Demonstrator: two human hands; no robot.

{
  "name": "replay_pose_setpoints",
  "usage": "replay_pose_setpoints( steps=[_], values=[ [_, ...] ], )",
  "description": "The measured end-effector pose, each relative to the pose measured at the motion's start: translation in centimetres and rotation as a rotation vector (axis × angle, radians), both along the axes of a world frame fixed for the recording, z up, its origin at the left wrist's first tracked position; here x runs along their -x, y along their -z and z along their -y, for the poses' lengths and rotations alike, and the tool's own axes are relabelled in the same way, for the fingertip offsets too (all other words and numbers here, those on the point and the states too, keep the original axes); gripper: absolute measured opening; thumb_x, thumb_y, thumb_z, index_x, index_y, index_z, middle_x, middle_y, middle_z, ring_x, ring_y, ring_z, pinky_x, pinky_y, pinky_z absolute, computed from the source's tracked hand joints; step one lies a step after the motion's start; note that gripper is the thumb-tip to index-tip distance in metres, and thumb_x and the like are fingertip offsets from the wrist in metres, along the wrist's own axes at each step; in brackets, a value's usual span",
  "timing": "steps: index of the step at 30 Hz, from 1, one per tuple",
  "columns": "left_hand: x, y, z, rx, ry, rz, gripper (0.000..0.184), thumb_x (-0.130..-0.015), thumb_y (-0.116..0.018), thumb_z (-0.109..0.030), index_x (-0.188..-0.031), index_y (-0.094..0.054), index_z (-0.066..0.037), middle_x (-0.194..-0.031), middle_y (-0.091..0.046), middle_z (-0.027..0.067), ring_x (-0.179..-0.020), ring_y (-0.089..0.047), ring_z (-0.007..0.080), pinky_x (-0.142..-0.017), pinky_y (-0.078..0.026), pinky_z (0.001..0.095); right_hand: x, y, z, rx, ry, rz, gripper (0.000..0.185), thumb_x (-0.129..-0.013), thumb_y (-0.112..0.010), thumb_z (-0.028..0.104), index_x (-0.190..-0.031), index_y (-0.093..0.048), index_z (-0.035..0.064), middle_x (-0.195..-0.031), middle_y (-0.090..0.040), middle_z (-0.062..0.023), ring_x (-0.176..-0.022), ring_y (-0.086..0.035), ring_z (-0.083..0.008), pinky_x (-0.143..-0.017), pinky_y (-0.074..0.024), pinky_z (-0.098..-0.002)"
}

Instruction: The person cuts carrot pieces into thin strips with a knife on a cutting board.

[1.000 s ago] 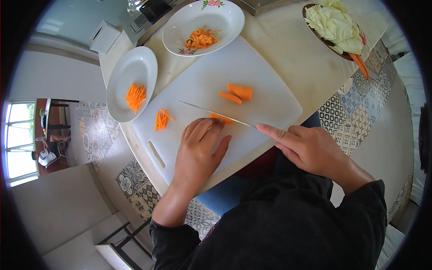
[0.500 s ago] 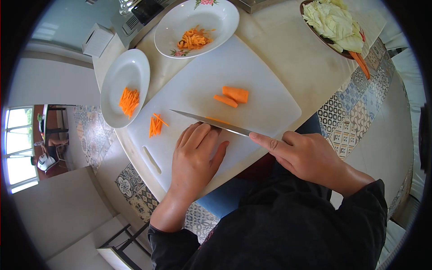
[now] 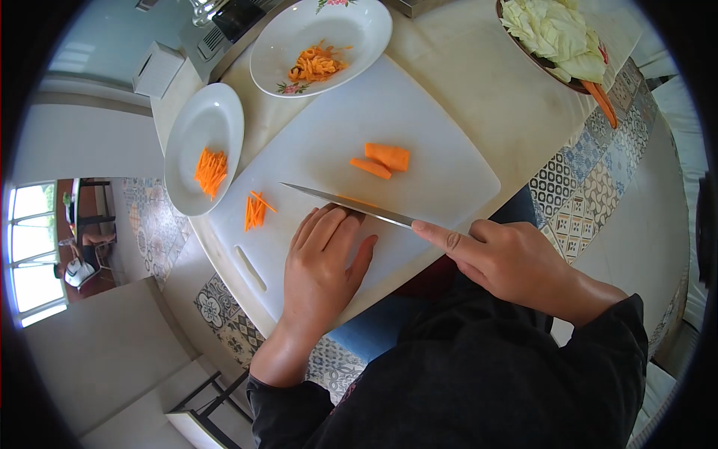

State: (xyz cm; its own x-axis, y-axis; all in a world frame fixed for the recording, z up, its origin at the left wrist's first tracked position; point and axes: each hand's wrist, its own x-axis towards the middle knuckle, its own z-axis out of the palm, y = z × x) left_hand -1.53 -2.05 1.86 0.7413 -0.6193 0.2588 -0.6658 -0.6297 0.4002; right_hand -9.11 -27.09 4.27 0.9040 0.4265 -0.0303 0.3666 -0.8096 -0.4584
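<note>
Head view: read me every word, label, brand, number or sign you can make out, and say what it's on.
None can be read.
Knife: no legible marking on the visible blade.
Cutting board: no lettering seen.
Flowered plate: printed flowers, no lettering seen.
Oval plate: no lettering seen.
White box and grey device: any small marks are too small or blurred to read.

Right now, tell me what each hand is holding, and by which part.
The right hand holds the knife at its handle end, forefinger extended. Whether the left hand grips anything cannot be told.
</note>
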Motion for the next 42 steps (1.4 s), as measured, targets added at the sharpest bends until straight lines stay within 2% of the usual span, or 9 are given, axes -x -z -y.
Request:
replay_pose_setpoints(
  steps=[8,19,27,42],
  values=[
    [0.1,-0.4,0.4,-0.002,0.001,0.02,0.031,-0.073,-0.08,-0.003,-0.101,-0.067,0.003,-0.1,-0.064,0.0141,-0.102,-0.066,0.0338,-0.089,-0.054,0.0414,0.1,0.2,-0.1,-0.018,-0.028,-0.01,0.063,-0.089,-0.062,0.013,-0.15,-0.046,0.0136,-0.065,-0.056,-0.0104,-0.051,-0.061,-0.0214,-0.045,-0.0515,-0.0326],
    [0.0,-0.3,0.5,-0.005,0.002,0.045,0.028,-0.073,-0.08,-0.004,-0.098,-0.069,0.002,-0.093,-0.066,0.0119,-0.097,-0.068,0.0313,-0.086,-0.056,0.04,-0.6,-0.3,-0.1,0.024,-0.058,-0.048,0.064,-0.09,-0.059,0.012,-0.151,-0.044,0.0142,-0.066,-0.056,-0.0115,-0.05,-0.061,-0.0229,-0.046,-0.0523,-0.0336],
    [0.3,0.2,0.3,0.002,0.002,0.103,0.023,-0.073,-0.079,-0.004,-0.092,-0.067,0.001,-0.09,-0.065,0.0116,-0.091,-0.066,0.0317,-0.08,-0.055,0.0409,-0.4,1.2,-1.8,0.022,-0.02,0.078,0.061,-0.09,-0.058,0.013,-0.15,-0.047,0.018,-0.067,-0.057,-0.0114,-0.052,-0.062,-0.0256,-0.049,-0.0534,-0.0363],
    [0.2,0.3,0.1,0.041,0.013,0.09,0.025,-0.075,-0.078,-0.006,-0.097,-0.07,0.0,-0.093,-0.067,0.0119,-0.098,-0.068,0.0308,-0.091,-0.054,0.0419,-0.5,1.3,-0.7,-0.128,0.029,0.062,0.056,-0.091,-0.062,0.015,-0.145,-0.051,0.0175,-0.062,-0.059,-0.0117,-0.054,-0.063,-0.0285,-0.051,-0.0529,-0.0393]
  ],
)
